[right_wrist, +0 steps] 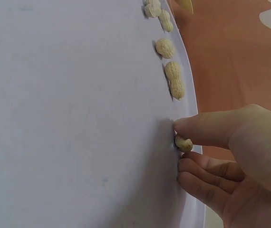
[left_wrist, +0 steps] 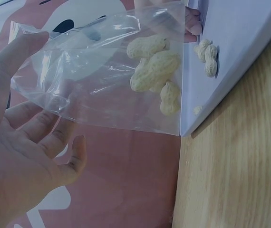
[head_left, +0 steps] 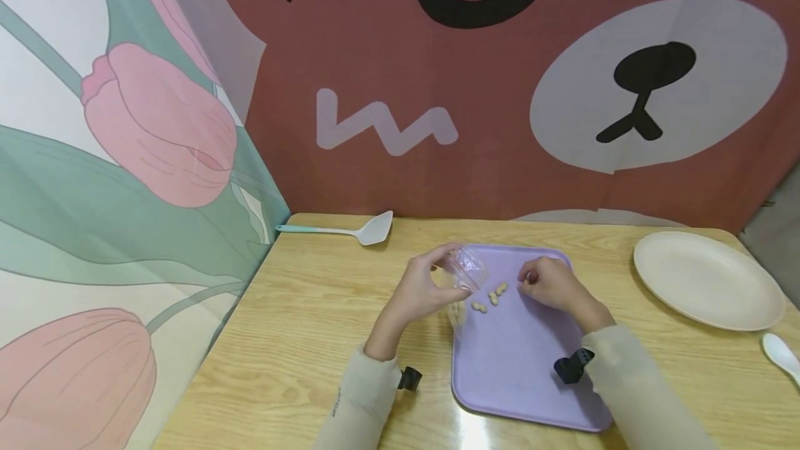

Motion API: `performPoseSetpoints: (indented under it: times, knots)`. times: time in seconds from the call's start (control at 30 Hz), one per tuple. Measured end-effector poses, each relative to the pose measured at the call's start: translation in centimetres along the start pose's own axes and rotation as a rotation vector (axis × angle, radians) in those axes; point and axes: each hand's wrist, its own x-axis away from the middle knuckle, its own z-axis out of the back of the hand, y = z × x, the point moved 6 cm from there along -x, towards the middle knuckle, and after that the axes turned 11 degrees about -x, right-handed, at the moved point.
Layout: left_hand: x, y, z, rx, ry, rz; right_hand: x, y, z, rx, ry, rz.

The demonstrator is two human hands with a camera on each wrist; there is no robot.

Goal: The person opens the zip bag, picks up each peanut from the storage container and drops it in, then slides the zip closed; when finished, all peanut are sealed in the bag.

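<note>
At the far left part of one lavender tray (head_left: 519, 367), the person's left hand (head_left: 423, 285) holds one clear plastic bag (head_left: 469, 269) by its upper part, thumb and fingers set wide in a C about it. The bag hangs with its long axis roughly upright, the filled end pointing down; at least three bagged peanuts (left_wrist: 155, 70) lie in that end. Toward the tray's far right, the right hand (head_left: 553, 283) is nearly closed, pinching one held peanut (right_wrist: 183, 144) between thumb and fingers, low at the tray; partly covered as it is, its long axis is hard to judge. Four loose peanuts (right_wrist: 174, 80) show in the right wrist view, strung out from the pinch toward the bag; the nearest has its long axis along that row. Beyond the tray to the left, the tabletop (head_left: 300, 339) carries one spatula (head_left: 375, 229), blade to the right, handle to the left. To the right are one plate (head_left: 706, 280) and one white spoon (head_left: 781, 354).
</note>
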Motion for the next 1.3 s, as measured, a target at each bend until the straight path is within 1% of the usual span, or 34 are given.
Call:
performPoseSetpoints:
  times: [0.13, 0.27, 0.37, 0.5, 0.77, 0.87, 1.1, 1.3]
  knots:
    - [0.02, 0.01, 0.00, 0.005, 0.001, 0.000, -0.01, 0.15, -0.13, 0.005, 0.013, -0.004]
    - [0.04, 0.02, 0.00, 0.000, 0.002, -0.003, 0.01, 0.12, -0.18, 0.001, 0.027, 0.010]
    - [0.06, 0.07, 0.04, -0.009, 0.003, -0.004, 0.06, 0.06, -0.21, -0.014, 0.020, 0.022]
    - [0.10, 0.11, 0.09, -0.010, 0.000, -0.004, 0.22, 0.19, -0.22, -0.019, 0.002, -0.001]
    - [0.00, 0.03, 0.17, -0.004, 0.005, -0.011, 0.46, 0.17, 0.11, 0.017, 0.002, -0.083]
    - [-0.04, -0.02, 0.16, -0.007, 0.010, -0.013, 0.56, 0.10, 0.17, 0.017, -0.003, -0.095]
    - [-0.02, -0.07, 0.09, 0.008, 0.012, -0.014, 0.70, -0.08, 0.25, 0.005, 0.003, -0.058]
    - [-0.04, -0.05, 0.00, 0.002, 0.008, -0.018, 0.77, -0.08, 0.48, 0.003, 0.005, -0.033]
